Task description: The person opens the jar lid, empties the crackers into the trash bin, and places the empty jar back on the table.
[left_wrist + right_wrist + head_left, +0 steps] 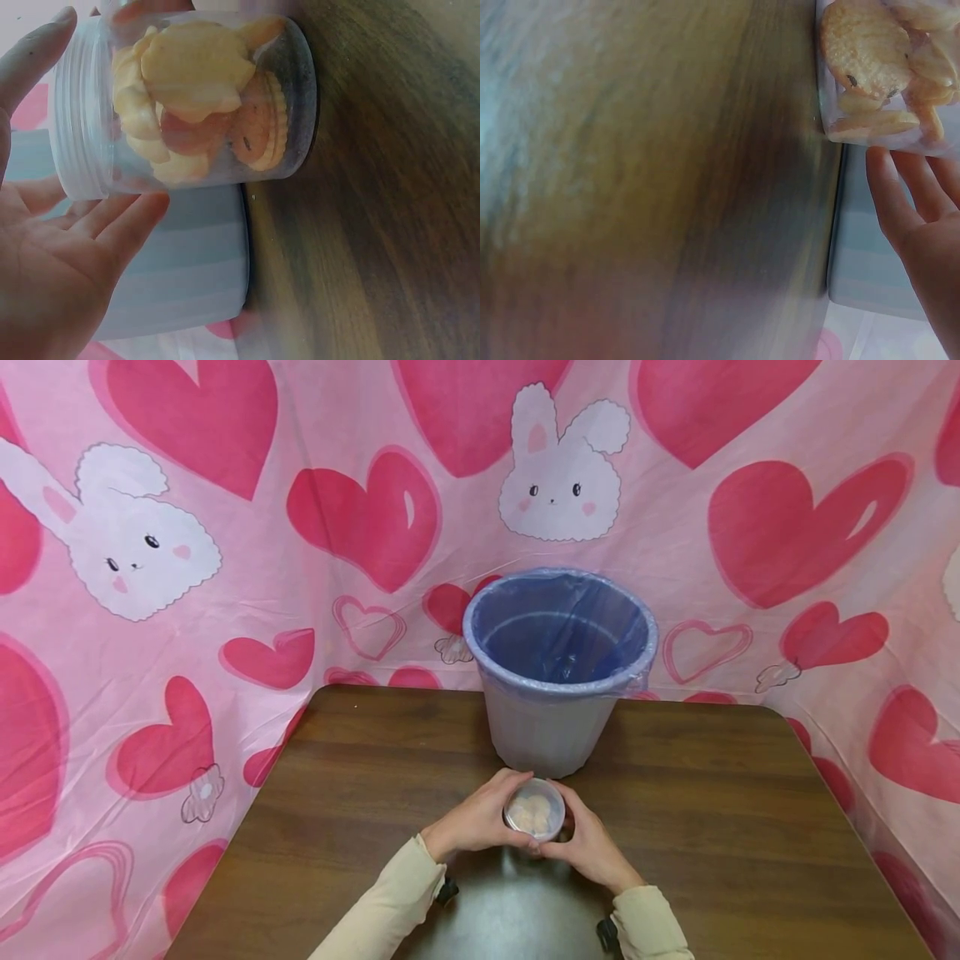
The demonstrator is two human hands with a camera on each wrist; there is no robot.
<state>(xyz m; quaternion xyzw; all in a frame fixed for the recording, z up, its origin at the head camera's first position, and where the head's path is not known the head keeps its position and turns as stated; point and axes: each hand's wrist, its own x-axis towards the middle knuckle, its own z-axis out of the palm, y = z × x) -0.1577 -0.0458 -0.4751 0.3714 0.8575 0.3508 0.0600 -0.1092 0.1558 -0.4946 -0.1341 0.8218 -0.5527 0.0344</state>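
Observation:
A clear plastic jar (534, 811) with a pale screw lid (79, 112) stands upright at the middle of the table. Through its wall show several pale round cookies (196, 71), some with dark specks. My left hand (480, 817) grips the jar from the left, thumb and fingers around the lid end. From the other side my right hand (588, 842) holds it too, and the two thumbs come close together at the near side. In the right wrist view, fingertips (877, 161) of the right hand lie by the jar's wall; its upper part is cut off.
Just behind the jar stands a light grey trash bin (551, 727) lined with a blue translucent bag (562, 635). Both are on a dark wood-grain table (360, 777). A pink curtain (465, 518) printed with hearts and rabbits hangs around the back and sides.

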